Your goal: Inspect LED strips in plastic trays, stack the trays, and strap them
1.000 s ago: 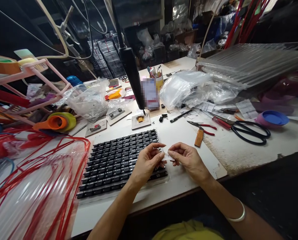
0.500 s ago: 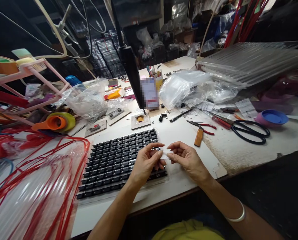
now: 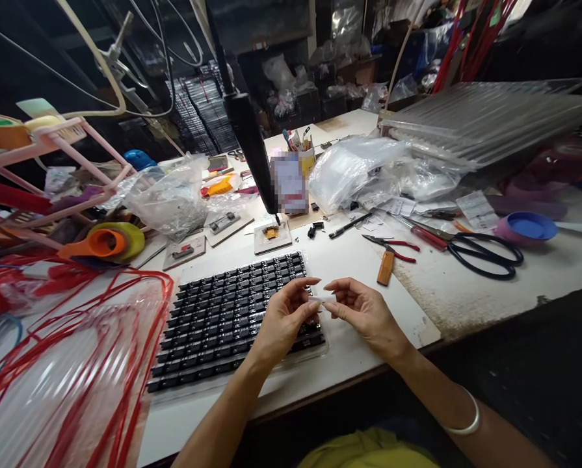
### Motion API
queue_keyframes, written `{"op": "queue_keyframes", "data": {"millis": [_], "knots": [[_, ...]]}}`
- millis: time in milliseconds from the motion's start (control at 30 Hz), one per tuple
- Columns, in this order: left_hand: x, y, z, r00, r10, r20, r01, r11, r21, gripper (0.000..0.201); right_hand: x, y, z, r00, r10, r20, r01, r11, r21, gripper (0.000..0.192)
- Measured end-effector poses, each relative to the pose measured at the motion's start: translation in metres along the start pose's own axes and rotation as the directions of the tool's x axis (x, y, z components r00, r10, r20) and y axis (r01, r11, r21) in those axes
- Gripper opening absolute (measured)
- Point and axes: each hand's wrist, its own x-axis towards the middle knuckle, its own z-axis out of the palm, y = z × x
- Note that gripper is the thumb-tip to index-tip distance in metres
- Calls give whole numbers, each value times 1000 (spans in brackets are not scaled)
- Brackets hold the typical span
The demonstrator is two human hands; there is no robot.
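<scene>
My left hand and my right hand meet above the right end of a clear tray filled with rows of small black components. Between the fingertips of both hands sits a small clear, whitish piece, pinched from each side. The tray lies flat on the white table near its front edge. A white bangle is on my right wrist.
Black-handled scissors, red-handled pliers, an orange knife and a black pen lie right of the tray. Plastic bags, a black lamp arm, small jigs behind. Red-edged clear trays stack at left.
My hands stay pinched on the small clear piece and have turned it slightly; the view has shifted a little to the left.
</scene>
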Motion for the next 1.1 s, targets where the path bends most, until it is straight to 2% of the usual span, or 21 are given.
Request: {"op": "queue_keyframes", "data": {"millis": [167, 267, 367, 433, 500, 600, 667, 733, 767, 833, 900, 967, 1033, 1100], "knots": [[0, 1, 0, 999, -16, -47, 17, 999, 28, 37, -2, 2, -2, 999, -35, -30, 32, 994, -103, 32], [0, -1, 1, 998, 17, -68, -12, 997, 80, 36, -2, 5, -5, 997, -74, -34, 65, 977, -201, 29], [-1, -5, 2, 991, 90, -97, -73, 983, 171, 30, -2, 6, -6, 993, -119, -11, 109, 939, -326, 17], [-1, -7, 2, 988, 120, -94, -98, 972, 215, 31, -3, 5, -6, 978, -209, -14, 186, 898, -399, 9], [-1, -6, 2, 992, 89, -91, -68, 976, 205, 34, -4, 4, -5, 927, -375, -29, 319, 825, -466, 6], [0, -5, 2, 999, -35, -34, 38, 995, 96, 39, -8, 4, -5, 803, -596, -13, 499, 684, -533, 14], [0, -4, 1, 993, -102, 51, 102, 995, 19, 42, -11, 4, -4, 747, -664, 35, 570, 612, -547, 21], [1, -4, 0, 989, -124, 84, 127, 992, -29, 34, -12, 5, -3, 724, -685, 82, 607, 576, -547, 25], [1, -4, -1, 991, -120, 63, 123, 992, -40, 31, -11, 5, -3, 730, -678, 82, 602, 582, -546, 25], [1, -3, -1, 995, -100, -8, 100, 994, -41, 29, -9, 5, -3, 792, -610, 27, 531, 667, -522, 24], [1, -3, 0, 995, -81, -66, 80, 997, -21, 30, -6, 4, -3, 894, -445, -48, 386, 821, -421, 23], [0, -2, 2, 993, -71, -91, 72, 997, 12, 31, -4, 2, -4, 970, -238, -45, 216, 935, -281, 23], [-1, -3, 3, 994, -59, -89, 64, 996, 56, 30, -3, 1, -4, 995, -101, 0, 99, 975, -201, 26], [-2, -3, 4, 996, -45, -81, 52, 995, 86, 28, -4, 0, -3, 999, -44, 14, 46, 982, -184, 27]]}}
